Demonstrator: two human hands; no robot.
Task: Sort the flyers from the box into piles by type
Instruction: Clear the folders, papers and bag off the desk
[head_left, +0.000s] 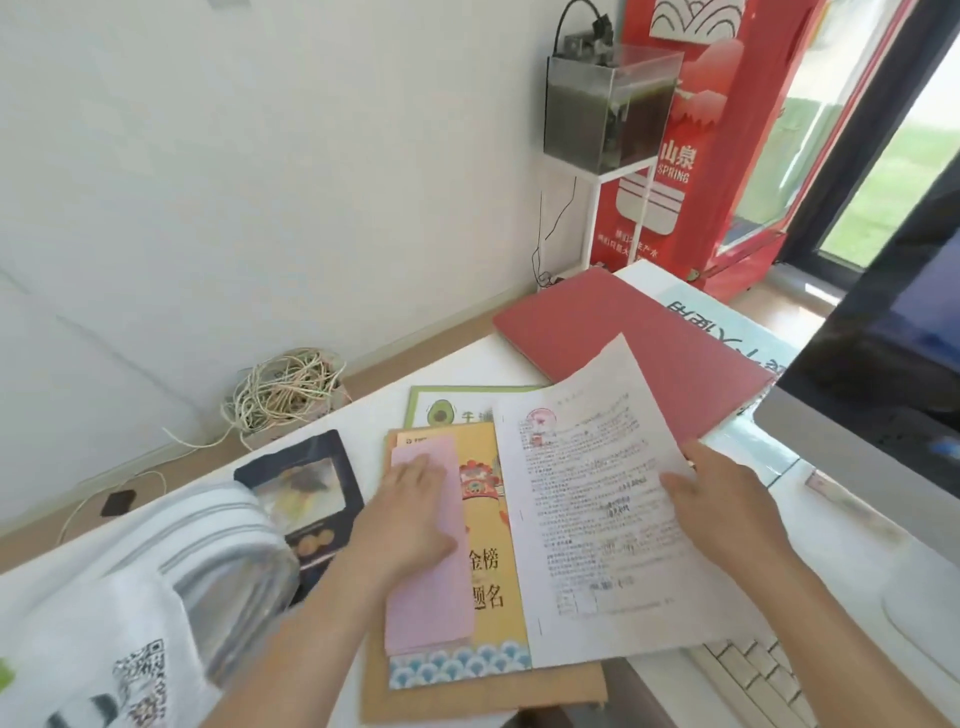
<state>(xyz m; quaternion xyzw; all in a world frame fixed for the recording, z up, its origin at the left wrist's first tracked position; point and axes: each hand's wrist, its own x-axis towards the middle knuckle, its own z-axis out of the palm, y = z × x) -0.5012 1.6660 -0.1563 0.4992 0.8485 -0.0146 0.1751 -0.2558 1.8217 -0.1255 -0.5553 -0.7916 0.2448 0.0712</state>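
The sheet (587, 499) is held by one edge only, so it may sag, crease or slip from the pinch. Its free edge could also drag over the yellow flyer (488, 582) and knock the stack askew. The pink slip (431, 597) lies loose on top and would likely shift if the pressing hand lifts carelessly.

The left hand (410, 514), fingers straight and flat, presses the slip at 9 o'clock of the sheet. The right hand (727, 509) pinches the sheet's 3 o'clock edge, thumb on top, with the other fingers hidden beneath. The stack sits on cardboard (467, 696) at the 6 o'clock edge of the bench (457, 364).
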